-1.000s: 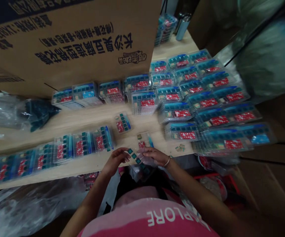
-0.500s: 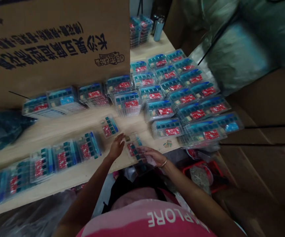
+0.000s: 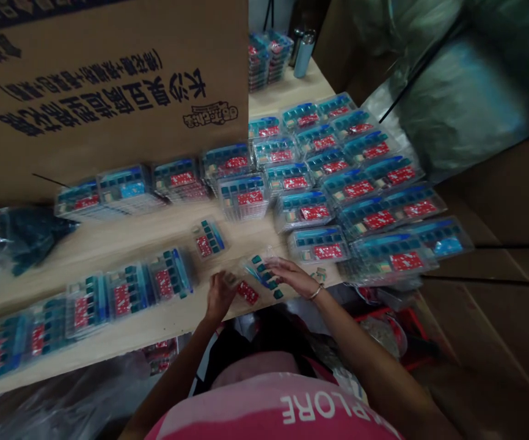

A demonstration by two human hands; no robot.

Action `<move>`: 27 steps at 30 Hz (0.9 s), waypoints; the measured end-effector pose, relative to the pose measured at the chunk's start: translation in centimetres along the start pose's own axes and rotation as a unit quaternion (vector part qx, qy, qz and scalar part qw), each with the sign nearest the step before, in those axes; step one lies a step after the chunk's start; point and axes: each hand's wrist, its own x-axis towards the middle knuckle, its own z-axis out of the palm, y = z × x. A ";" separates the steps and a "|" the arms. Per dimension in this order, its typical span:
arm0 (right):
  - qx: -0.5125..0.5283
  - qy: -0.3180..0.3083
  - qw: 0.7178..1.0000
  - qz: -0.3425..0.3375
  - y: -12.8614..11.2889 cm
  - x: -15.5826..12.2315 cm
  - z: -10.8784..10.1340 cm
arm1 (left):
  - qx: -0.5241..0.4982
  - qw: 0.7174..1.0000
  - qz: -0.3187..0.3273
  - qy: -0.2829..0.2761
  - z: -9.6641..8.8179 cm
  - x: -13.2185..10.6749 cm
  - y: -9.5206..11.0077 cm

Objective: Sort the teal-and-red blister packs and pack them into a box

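A clear plastic tray (image 3: 253, 280) with teal squares and a red label lies at the near edge of the wooden table (image 3: 122, 235). My left hand (image 3: 219, 292) grips the tray's left end, fingers curled. My right hand (image 3: 292, 275), a bangle on its wrist, rests on the tray's right side with its fingers pressing the teal squares. A single filled tray (image 3: 208, 238) lies just beyond my hands.
A row of filled trays (image 3: 127, 293) runs along the table to the left. Stacks of filled trays (image 3: 338, 183) cover the right side. A large cardboard box (image 3: 109, 79) stands behind. A plastic bag of dark pieces (image 3: 21, 235) lies far left. Small loose pieces (image 3: 320, 274) sit beside my right wrist.
My left hand reached out onto the table, then came back to the tray's left end. The tray now lies on the table edge under both hands. The view shifted slightly.
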 end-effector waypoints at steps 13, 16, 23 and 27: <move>-0.602 0.085 0.791 -0.062 4.2 1.3 12.9 | -0.116 0.993 -0.022 -0.008 -1.3 -0.8 -0.8; -0.612 0.098 0.781 -0.077 6.6 1.4 12.4 | -0.059 0.998 -0.004 -0.026 -1.0 0.0 -1.5; -0.651 0.110 0.731 -0.171 8.9 2.1 8.7 | -0.004 1.000 -0.013 -0.015 -0.6 0.3 -0.7; -0.650 0.134 0.726 -0.179 8.5 2.5 8.3 | 0.087 0.996 0.035 0.010 -3.0 -1.3 0.9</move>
